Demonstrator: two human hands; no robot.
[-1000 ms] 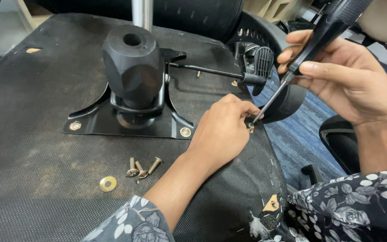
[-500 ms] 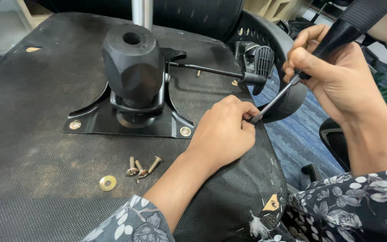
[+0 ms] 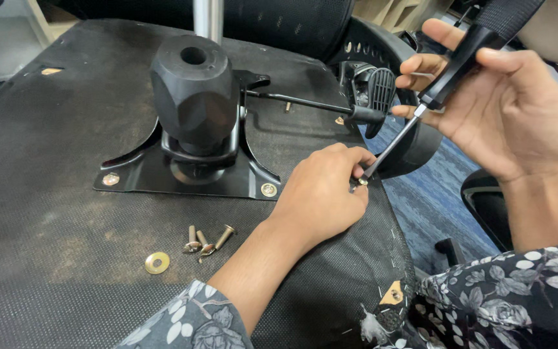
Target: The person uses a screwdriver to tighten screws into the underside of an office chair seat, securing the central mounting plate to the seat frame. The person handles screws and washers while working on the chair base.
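While the left hand point(image 3: 321, 194) pinched a small screw point(image 3: 361, 182) at the seat's point(image 3: 46, 194) right edge to keep it steady, the right hand point(image 3: 498, 97), upper right, gripped the screwdriver point(image 3: 421, 110), tip slanting down onto it. Spare bolts point(image 3: 205, 240) lay nearby.

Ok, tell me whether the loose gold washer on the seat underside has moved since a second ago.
No. The gold washer lies in the same spot, left of the three loose bolts and below the black mounting plate; the slight shift is camera movement.
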